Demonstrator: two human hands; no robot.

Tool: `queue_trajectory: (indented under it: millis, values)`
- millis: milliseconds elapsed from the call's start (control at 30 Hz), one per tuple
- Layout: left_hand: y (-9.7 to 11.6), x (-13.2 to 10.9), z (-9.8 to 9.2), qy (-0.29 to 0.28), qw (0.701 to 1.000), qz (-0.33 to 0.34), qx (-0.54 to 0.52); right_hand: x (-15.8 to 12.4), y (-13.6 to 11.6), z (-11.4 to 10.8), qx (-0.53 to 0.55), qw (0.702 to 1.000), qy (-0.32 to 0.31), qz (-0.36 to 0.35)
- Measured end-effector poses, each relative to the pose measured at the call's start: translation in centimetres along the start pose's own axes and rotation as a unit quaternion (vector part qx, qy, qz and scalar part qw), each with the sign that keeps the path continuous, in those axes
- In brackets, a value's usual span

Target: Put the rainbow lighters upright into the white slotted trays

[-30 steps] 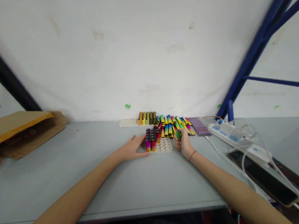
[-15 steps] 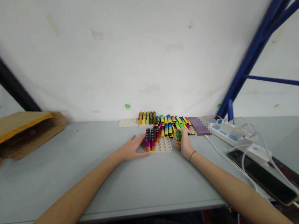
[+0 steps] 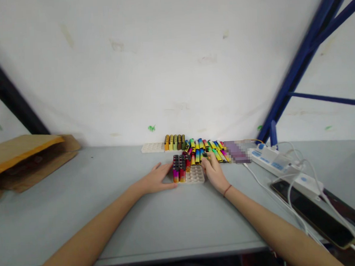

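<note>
my left hand (image 3: 154, 179) spreads wide against a white plastic grid tray (image 3: 195, 175), left columns filled with upright black-topped red-purple lighters (image 3: 179, 175), right cells empty, as my right hand (image 3: 215, 171) pinches a dark-topped lighter (image 3: 205, 154) near loose shiny rainbow lighters (image 3: 200, 143).

Right hand (image 3: 215, 174) shifted left, nearer white tray (image 3: 195, 176).

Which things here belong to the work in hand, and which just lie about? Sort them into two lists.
Apparently in use:
front white tray, by the left hand
upright black-topped pieces standing in it
dark-topped piece at the right hand
loose shiny pieces
back tray, probably

Apparently lying about:
brown paper packet
power strip
dark phone
</note>
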State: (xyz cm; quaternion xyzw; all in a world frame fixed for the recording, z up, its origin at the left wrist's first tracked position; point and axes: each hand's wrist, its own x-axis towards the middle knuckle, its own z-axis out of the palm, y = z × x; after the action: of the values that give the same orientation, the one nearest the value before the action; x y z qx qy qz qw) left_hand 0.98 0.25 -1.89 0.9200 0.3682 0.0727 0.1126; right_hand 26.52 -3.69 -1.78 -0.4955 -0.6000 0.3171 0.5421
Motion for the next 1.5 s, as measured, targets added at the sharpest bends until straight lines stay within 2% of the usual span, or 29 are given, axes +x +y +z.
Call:
queue_trajectory:
  millis: [100, 200, 433, 633, 900, 1200, 1300, 1400, 1500]
  values:
    - [0.0, 0.0, 0.0, 0.001, 1.000, 0.001, -0.002, -0.3, -0.8, -0.2, -0.113, 0.987, 0.022, -0.115]
    - [0.0, 0.0, 0.1, 0.001, 1.000, 0.004, -0.007, -0.5, -1.4, -0.4, -0.144, 0.972, -0.002, -0.184]
    - [0.1, 0.0, 0.2, 0.000, 1.000, -0.001, -0.008, -0.5, -0.7, 0.0, -0.094, 0.979, -0.043, -0.174]
    - [-0.1, 0.0, 0.3, 0.005, 1.000, 0.004, -0.014, -0.9, -0.9, 0.5, -0.085, 0.979, -0.051, -0.177]
    - [-0.1, 0.0, 0.3, 0.013, 1.000, 0.011, -0.017, -0.9, -0.8, 0.7, -0.193, 0.954, -0.037, -0.228]
    - [0.0, 0.0, 0.3, 0.011, 1.000, 0.004, -0.015, -0.6, -1.9, 0.4, -0.248, 0.924, -0.094, -0.277]
    - [0.1, 0.0, 0.2, 0.005, 1.000, -0.004, -0.014, 0.6, -1.6, -1.3, -0.342, 0.905, -0.063, -0.245]
    - [0.2, 0.1, 0.0, 0.001, 1.000, -0.007, -0.011, 2.2, -0.6, -4.2, -0.481, 0.870, -0.012, -0.112]
    - [0.2, 0.1, 0.0, 0.003, 1.000, -0.003, -0.013, 3.4, 0.7, -6.7, -0.572, 0.818, -0.052, 0.002]
